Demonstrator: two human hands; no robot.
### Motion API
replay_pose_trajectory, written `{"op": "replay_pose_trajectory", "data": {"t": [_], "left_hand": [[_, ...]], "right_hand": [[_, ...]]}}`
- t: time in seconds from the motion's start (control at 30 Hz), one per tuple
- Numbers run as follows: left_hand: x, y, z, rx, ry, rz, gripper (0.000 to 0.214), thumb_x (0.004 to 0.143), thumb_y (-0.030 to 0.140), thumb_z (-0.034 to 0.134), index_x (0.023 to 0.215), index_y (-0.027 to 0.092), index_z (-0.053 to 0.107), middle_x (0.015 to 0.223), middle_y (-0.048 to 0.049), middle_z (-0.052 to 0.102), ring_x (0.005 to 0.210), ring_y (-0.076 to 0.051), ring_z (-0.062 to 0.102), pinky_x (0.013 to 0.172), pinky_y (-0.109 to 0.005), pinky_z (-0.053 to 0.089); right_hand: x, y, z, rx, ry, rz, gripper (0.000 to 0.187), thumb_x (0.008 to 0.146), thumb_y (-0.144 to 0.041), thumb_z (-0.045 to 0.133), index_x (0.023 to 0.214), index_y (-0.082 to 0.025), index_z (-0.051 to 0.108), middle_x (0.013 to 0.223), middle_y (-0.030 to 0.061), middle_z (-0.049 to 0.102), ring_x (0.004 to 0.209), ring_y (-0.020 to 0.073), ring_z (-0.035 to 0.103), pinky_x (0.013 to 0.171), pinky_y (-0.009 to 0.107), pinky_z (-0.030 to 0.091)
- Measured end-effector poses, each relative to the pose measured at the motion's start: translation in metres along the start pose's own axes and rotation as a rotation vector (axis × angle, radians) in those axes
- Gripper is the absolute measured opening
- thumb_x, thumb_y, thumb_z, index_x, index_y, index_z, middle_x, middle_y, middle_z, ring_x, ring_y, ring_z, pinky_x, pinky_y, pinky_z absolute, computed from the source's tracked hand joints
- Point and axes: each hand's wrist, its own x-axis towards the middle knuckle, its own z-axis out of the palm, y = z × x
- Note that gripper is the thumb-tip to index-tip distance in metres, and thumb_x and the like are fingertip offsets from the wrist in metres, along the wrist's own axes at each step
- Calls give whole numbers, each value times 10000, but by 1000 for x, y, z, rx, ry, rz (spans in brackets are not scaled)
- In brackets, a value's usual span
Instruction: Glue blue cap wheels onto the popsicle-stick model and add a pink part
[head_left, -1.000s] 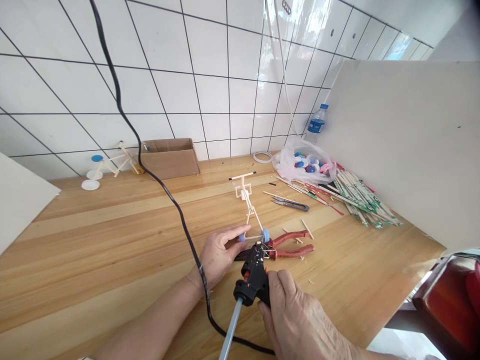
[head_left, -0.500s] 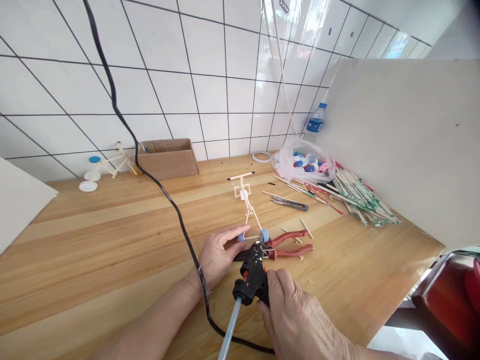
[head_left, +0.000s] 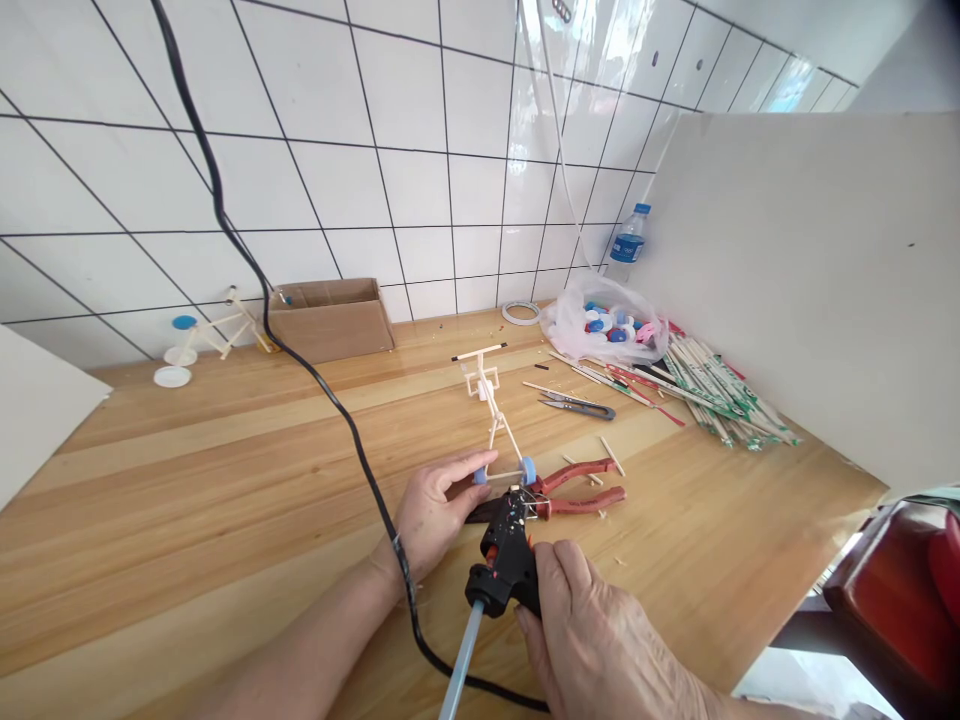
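Observation:
A small stick model (head_left: 491, 415) with blue bottle-cap wheels (head_left: 529, 469) lies on the wooden table (head_left: 225, 470). My left hand (head_left: 431, 510) pinches the model's near end at one blue cap, fingers closed on it. My right hand (head_left: 600, 640) grips a black hot glue gun (head_left: 506, 550), its nozzle pointing at the axle between the caps. A clear glue stick (head_left: 459, 660) pokes out of the gun's back. The gun's black cord (head_left: 300, 350) runs up across the table and over my left wrist.
Red-handled pliers (head_left: 581, 490) lie just right of the model. Snips (head_left: 577, 405), a bag of bottle caps (head_left: 607, 325), wrapped chopsticks (head_left: 712, 395), a tape roll (head_left: 523, 313) and a water bottle (head_left: 626, 240) sit at the back right. A cardboard box (head_left: 334, 315) and another stick model (head_left: 214, 335) stand back left.
Both hands hold nearly the same pose; the view has shifted slightly, and the glue gun's nozzle stays at the model's axle.

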Motion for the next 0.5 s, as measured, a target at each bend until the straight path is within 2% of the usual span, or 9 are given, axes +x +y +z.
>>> {"op": "replay_pose_trajectory", "data": {"t": [0.23, 0.5], "left_hand": [[-1, 0, 0, -12, 11, -1, 305, 706, 181, 615, 988, 236, 717, 1125, -28, 685, 1057, -222, 620, 989, -374, 436], [-2, -4, 2, -36, 3, -17, 315, 714, 188, 611, 1010, 228, 710, 1144, -27, 675, 1032, -219, 634, 951, -351, 472]], "right_hand": [[-1, 0, -1, -17, -13, -11, 99, 777, -150, 489, 872, -122, 481, 700, 59, 536, 459, 133, 459, 344, 217, 325], [5, -2, -4, -62, 28, 8, 123, 699, -122, 509, 822, -119, 498, 653, 63, 534, 431, 154, 465, 305, 231, 291]]}}
